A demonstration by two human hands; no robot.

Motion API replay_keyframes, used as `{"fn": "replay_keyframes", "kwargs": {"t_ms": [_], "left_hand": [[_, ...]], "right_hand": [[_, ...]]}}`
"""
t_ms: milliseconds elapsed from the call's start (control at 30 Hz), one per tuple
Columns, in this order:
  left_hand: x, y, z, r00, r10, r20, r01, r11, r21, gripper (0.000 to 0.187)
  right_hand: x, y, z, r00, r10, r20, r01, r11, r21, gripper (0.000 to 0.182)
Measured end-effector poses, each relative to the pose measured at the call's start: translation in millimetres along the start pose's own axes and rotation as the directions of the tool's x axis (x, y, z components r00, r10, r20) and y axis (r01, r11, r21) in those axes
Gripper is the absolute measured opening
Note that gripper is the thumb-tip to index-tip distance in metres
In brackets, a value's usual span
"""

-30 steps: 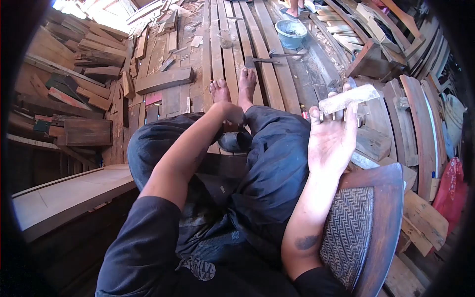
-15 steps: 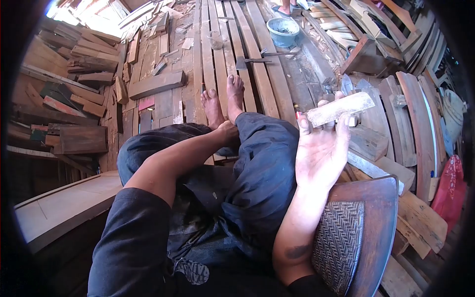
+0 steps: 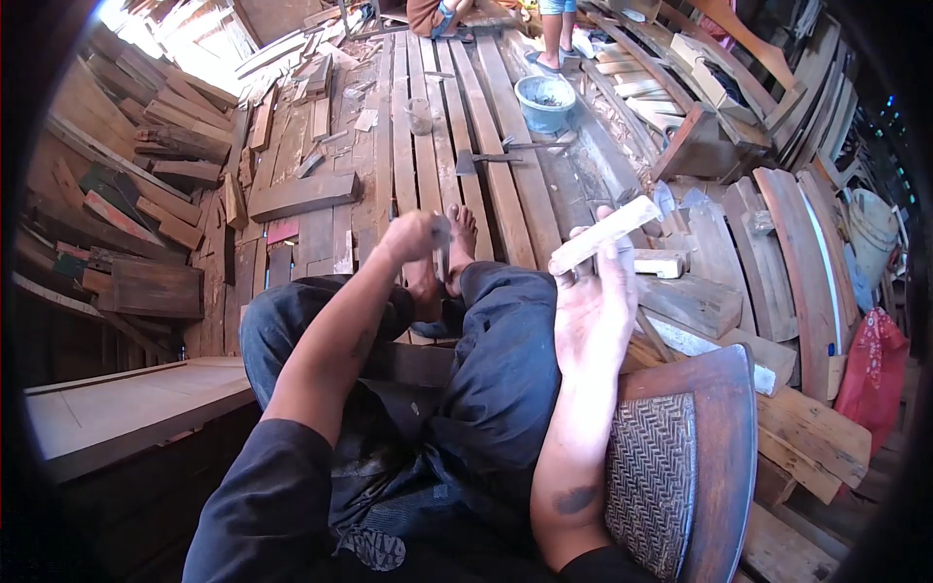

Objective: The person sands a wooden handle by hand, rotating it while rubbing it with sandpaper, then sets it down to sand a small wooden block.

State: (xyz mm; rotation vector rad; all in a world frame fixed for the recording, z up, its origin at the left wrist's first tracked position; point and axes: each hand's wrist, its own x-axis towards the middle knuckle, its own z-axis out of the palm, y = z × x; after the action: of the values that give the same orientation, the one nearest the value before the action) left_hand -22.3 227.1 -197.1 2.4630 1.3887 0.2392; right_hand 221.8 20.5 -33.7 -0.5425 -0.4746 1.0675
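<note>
My right hand (image 3: 595, 316) is palm up on the right, fingers and thumb closed on a pale, whitish flat block (image 3: 604, 235), held at a slant above the palm. My left hand (image 3: 406, 240) is closed in front of my feet, and a small greyish thing (image 3: 440, 230) shows at its fingers, blurred. The two hands are apart. Behind the left hand are my bare feet (image 3: 463, 238). My right forearm passes beside a chair part with a woven panel (image 3: 649, 476).
A blue bucket (image 3: 545, 104) and a hatchet (image 3: 483, 159) rest on the slatted planks ahead. A thick wood block (image 3: 304, 195) lies left of them. Wood pieces are piled on both sides. A red cloth (image 3: 875, 374) hangs right. Other people's legs (image 3: 552, 37) show at the top.
My left hand has risen from beside my foot and moved left. My right hand has moved left and slightly down with the block, which is tilted more. More of the other people shows at the top.
</note>
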Motion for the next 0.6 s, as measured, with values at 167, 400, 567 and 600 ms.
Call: {"fn": "replay_keyframes", "kwargs": {"t_ms": [167, 400, 567, 600], "left_hand": [[3, 27, -83, 0.809, 0.174, -0.561, -0.239, 0.97, -0.044, 0.025], [-100, 160, -233, 0.68, -0.158, -0.716, -0.578, 0.486, -0.656, 0.031], [-162, 179, -223, 0.735, -0.077, -0.673, -0.605, 0.372, -0.704, 0.038], [-174, 186, -218, 0.838, -0.18, -0.516, -0.436, 0.35, -0.829, 0.035]], "right_hand": [[-5, 4, 5, 0.999, 0.011, 0.05, -0.005, 0.992, -0.125, 0.044], [-22, 8, 29, 0.95, -0.008, 0.312, 0.13, 0.918, -0.374, 0.052], [-36, 13, 45, 0.913, 0.075, 0.402, 0.097, 0.915, -0.392, 0.049], [-38, 14, 50, 0.905, 0.077, 0.419, 0.099, 0.919, -0.382, 0.048]]}}
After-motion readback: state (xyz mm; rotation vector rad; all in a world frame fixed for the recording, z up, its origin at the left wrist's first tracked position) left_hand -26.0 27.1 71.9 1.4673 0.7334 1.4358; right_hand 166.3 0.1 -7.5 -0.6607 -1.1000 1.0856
